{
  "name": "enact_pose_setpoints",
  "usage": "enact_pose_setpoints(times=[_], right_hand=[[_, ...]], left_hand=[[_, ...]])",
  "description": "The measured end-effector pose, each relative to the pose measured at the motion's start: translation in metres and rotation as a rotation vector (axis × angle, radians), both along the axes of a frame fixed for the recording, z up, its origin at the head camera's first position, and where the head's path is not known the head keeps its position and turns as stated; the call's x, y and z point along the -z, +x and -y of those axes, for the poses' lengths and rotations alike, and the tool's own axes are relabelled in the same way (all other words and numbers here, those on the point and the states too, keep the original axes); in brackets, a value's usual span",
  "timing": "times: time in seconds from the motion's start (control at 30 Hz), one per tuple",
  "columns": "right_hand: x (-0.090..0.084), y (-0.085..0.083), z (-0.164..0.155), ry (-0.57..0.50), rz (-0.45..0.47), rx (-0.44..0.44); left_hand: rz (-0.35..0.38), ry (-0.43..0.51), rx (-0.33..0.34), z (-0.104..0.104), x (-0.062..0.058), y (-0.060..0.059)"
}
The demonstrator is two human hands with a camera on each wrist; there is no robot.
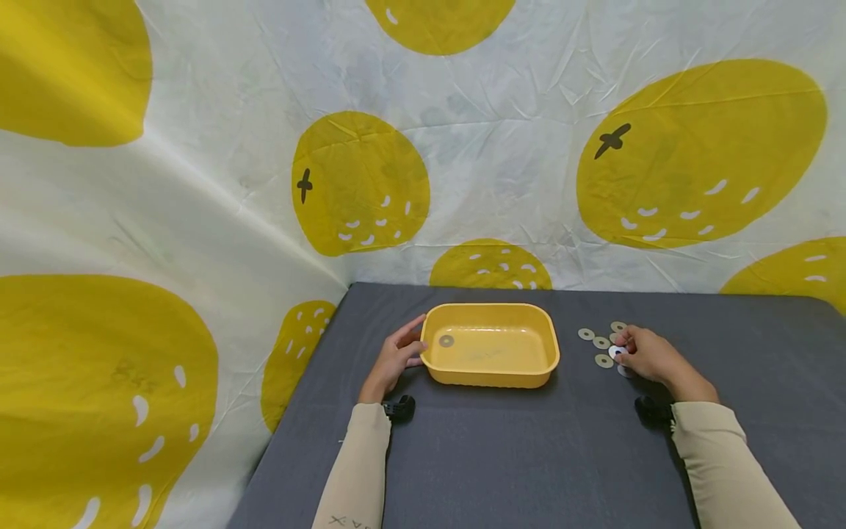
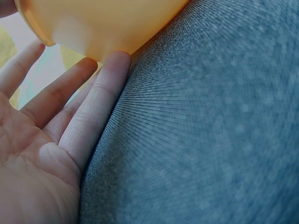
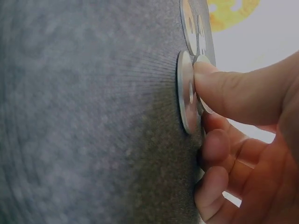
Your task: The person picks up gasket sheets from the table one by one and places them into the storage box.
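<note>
On woven cloth [image 1: 502,455], left fingers [image 2: 91,114] grip a glossy tub [image 1: 489,378]; right fingers [image 3: 216,145] pinch a flat round washer [image 1: 615,352].

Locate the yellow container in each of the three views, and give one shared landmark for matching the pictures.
Head: the yellow container is slightly right of centre, below mid-height, with the left hand at its left end.
Left wrist: top left, cut off by the top edge, above the fingertips.
Right wrist: not in this picture.
Shared landmark: the dark grey cloth.
</note>
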State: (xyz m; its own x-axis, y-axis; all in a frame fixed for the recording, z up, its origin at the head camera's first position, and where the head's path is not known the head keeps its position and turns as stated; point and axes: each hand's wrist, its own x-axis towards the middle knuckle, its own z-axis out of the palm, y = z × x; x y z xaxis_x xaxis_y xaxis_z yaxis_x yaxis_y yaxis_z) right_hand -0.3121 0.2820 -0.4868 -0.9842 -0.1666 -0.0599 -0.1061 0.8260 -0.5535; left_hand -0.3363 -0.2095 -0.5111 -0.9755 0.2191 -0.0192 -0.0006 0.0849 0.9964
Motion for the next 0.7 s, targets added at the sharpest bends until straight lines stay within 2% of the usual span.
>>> enact_pose_setpoints(times=[0.17, 0.5, 0.7], right_hand=[[-0.0024, 0.0023, 0.0001, 0.013, 0.017, 0.001], [-0.0065, 0.0076, 0.0032, -0.036, -0.007, -0.029], [-0.0095, 0.0078, 0.0053, -0.024, -0.079, -0.009]], left_hand=[[-0.007, 0.004, -0.001, 0.0001, -0.0014, 0.0025], [-0.013, 0.002, -0.004, 0.0001, -0.0006, 0.0029], [-0.013, 0.01, -0.002, 0.0013, 0.0018, 0.0009]])
